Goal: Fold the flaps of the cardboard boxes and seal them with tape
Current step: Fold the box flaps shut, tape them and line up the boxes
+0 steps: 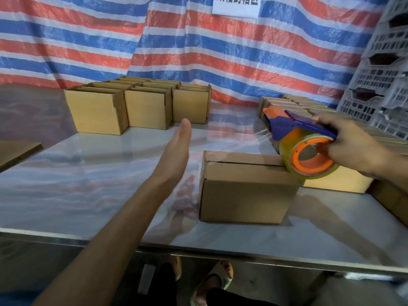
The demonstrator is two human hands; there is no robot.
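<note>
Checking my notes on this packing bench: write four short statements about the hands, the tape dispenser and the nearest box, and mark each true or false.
1. The near cardboard box has its top flaps folded down. True.
2. The right hand grips the tape dispenser. True.
3. The left hand presses on the near cardboard box. False: it is held open to the left of the box, not touching it.
4. The tape dispenser is green. False: it is blue and orange.

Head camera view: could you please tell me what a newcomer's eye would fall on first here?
The orange and blue tape dispenser, gripped by the right hand at the right, stands out first, above the closed cardboard box. Next come the left hand, held flat at centre, and the striped tarp behind.
</note>
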